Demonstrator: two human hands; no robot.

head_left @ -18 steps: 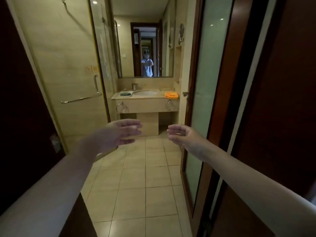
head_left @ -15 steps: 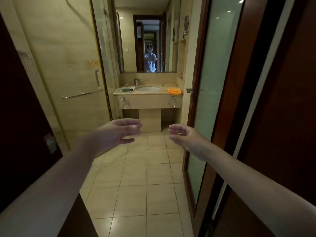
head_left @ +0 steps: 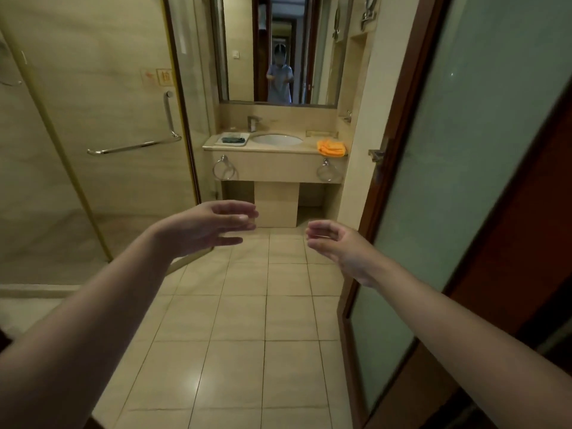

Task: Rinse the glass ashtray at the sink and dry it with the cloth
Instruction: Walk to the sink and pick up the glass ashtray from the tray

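A white oval sink (head_left: 276,139) sits in a beige counter at the far end of the bathroom, with a metal tap (head_left: 253,122) behind it. An orange folded cloth (head_left: 331,147) lies on the counter's right end. On the left end stands a white tray (head_left: 232,139) holding something dark; I cannot tell whether the glass ashtray is there. My left hand (head_left: 210,226) and my right hand (head_left: 334,239) are held out in front of me above the tiled floor, fingers apart, holding nothing, well short of the counter.
A glass shower door (head_left: 93,134) with a metal handle bar (head_left: 136,147) lines the left side. A frosted glass door in a dark wood frame (head_left: 433,181) stands open on the right. A mirror (head_left: 278,51) above the sink reflects a person. Two towel rings hang under the counter.
The view has moved forward into the bathroom; the sink and counter appear nearer and larger. Both hands stay out in front, holding nothing.
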